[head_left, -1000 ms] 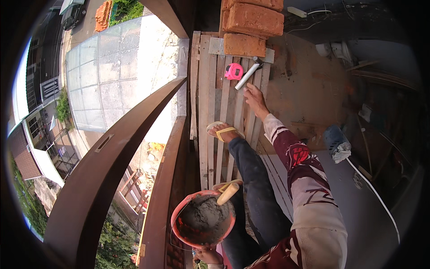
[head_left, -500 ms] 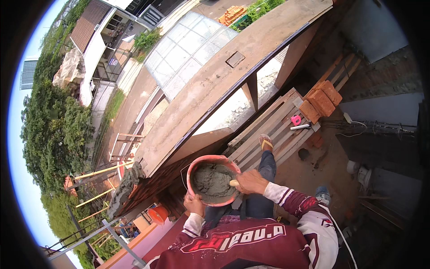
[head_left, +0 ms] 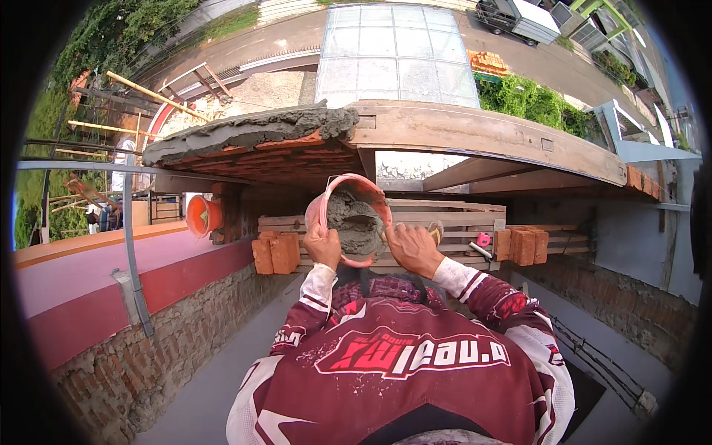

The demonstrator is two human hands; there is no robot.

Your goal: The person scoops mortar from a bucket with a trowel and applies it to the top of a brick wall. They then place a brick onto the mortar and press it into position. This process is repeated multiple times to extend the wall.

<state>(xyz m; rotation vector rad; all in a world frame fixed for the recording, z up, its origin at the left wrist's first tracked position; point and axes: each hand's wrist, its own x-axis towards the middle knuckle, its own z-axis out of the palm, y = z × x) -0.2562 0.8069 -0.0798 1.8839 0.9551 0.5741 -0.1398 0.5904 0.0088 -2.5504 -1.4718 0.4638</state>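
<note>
The left hand [head_left: 322, 245] was closed on the rim of the pink pan [head_left: 348, 219] of grey mortar [head_left: 354, 222], tipping it toward the person. The right hand [head_left: 412, 249] was wrapped around a wooden trowel handle [head_left: 435, 231] at the pan's right edge (the blade was hidden in the mix). The pan hung in the air, just below the mortar-topped brick wall [head_left: 252, 148] and in front of the plank platform [head_left: 445, 215]. A good scoop probably meant steadying the pan and loading the blade evenly.
</note>
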